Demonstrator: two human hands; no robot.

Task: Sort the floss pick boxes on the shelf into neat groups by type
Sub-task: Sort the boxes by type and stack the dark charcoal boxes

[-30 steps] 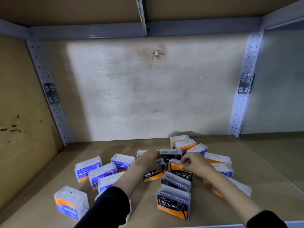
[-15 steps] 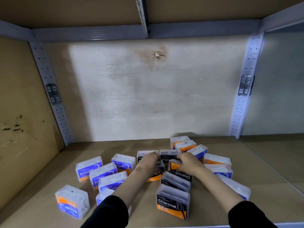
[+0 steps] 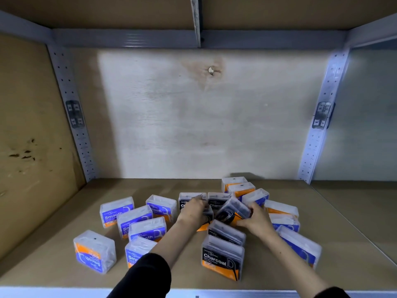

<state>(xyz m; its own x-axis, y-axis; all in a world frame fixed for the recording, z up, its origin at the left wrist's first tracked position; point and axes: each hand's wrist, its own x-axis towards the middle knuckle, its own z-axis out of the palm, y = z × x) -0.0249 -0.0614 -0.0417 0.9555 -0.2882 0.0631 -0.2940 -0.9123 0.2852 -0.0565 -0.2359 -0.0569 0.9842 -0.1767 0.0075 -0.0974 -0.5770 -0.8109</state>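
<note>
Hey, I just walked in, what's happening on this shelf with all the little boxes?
A person is sorting floss pick boxes on a shelf. Their right hand grips a tilted Charcoal box in the middle cluster. The left hand lies over a second Charcoal box beside it, and that grip is hidden. Blue Smooth boxes are gathered on the left, and orange and blue boxes sit loosely on the right.

Shelf board point(image 3: 64, 265), floss pick stock.
- Left hand point(image 3: 192, 212): curled over half-hidden box point(image 3: 203, 227), orange corner showing.
- Right hand point(image 3: 256, 221): grips tilted Charcoal box point(image 3: 233, 211).
- Just behind hands: upright Charcoal pair point(image 3: 216, 201).
- Nearer than hands: front Charcoal pair point(image 3: 222, 257).
- Left of left hand: Smooth boxes point(image 3: 117, 211), blue.
- Right of right hand: blue-and-orange boxes point(image 3: 281, 208).
</note>
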